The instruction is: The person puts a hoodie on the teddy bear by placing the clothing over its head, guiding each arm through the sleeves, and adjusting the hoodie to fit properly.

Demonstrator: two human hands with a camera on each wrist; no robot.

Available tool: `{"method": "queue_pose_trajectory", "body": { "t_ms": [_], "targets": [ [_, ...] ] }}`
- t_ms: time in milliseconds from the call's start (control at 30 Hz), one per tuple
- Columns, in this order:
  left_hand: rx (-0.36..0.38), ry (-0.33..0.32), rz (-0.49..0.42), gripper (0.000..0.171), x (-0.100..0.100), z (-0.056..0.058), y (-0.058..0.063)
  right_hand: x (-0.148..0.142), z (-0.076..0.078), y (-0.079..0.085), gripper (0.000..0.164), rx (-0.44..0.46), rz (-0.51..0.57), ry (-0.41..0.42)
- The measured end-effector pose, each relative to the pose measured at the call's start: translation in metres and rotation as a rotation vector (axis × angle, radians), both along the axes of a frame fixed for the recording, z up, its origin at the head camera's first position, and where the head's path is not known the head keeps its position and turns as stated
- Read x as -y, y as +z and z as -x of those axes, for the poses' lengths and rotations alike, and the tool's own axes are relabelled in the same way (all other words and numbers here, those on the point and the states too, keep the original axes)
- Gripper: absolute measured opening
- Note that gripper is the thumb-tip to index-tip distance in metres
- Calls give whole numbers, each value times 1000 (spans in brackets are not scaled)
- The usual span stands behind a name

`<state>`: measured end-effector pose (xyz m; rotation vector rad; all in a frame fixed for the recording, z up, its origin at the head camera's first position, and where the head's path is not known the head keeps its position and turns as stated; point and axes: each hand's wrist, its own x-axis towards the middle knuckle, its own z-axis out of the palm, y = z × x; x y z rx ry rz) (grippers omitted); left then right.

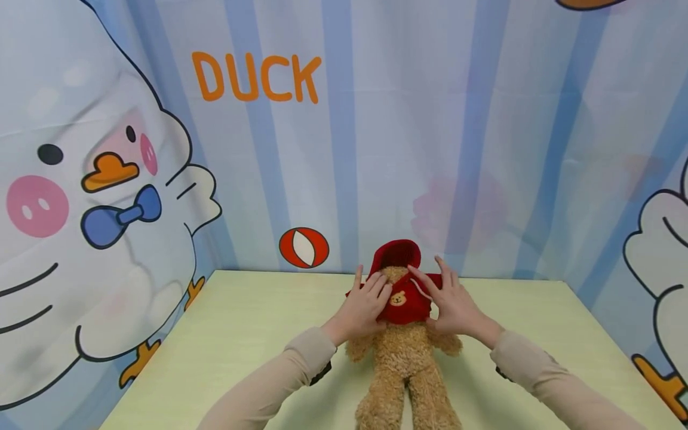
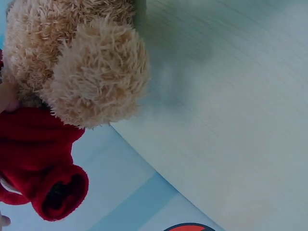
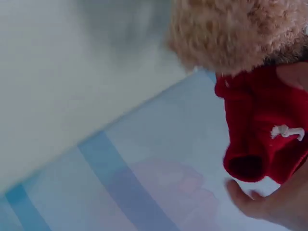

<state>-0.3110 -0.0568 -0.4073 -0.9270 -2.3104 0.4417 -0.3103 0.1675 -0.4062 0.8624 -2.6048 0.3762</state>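
Note:
A tan plush teddy bear lies on the table with its legs toward me. Its head is mostly covered by a small red hoodie with a bear-face patch, the hood at the far end. My left hand holds the garment's left side, thumb by the hem. On the other side my right hand grips it, thumb at the hem, fingers near the white drawstring. Both bear arms stay outside; one furry arm shows below an unfilled sleeve in the left wrist view.
The pale yellow table ends at a fabric backdrop with blue stripes, cartoon ducks and the word DUCK. The backdrop rises right behind the hood.

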Motion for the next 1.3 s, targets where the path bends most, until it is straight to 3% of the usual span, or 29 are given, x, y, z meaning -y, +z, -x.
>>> {"method": "queue_pose_trajectory", "body": {
  "t_ms": [133, 233, 333, 467, 633, 767, 867, 967, 1100, 1267, 1300],
  "targets": [
    [-60, -48, 39, 63, 1, 0, 0, 5, 6, 6, 88, -338, -217, 111],
    [-170, -85, 89, 55, 1, 1, -3, 8, 10, 5, 78, -511, -325, 170],
    [-278, -95, 125, 40, 3, 0, -8, 12, 13, 1, 72, -606, -363, 179],
    [-328, -98, 116, 25, 4, 1, -14, 13, 14, -3, 70, -589, -283, 171],
    [-281, -81, 74, 33, 1, -1, -15, 9, 17, -6, 68, -557, -220, 171],
    [-264, -43, 86, 45, -1, -1, -14, 8, 17, -6, 64, -624, -263, 182],
    [-273, -43, 130, 41, -1, -1, -12, 7, 16, -7, 60, -679, -272, 187],
    [-267, -73, 151, 30, 1, -2, -11, 6, 15, -10, 56, -724, -272, 182],
    [-224, -140, 115, 17, 3, -1, -11, 6, 13, -15, 50, -739, -285, 197],
    [-90, -223, 54, 17, 4, -2, -8, 2, 11, -18, 43, -717, -278, 272],
    [-58, -236, 44, 18, 5, -2, -8, 1, 11, -18, 34, -711, -271, 294]
  ]
}}
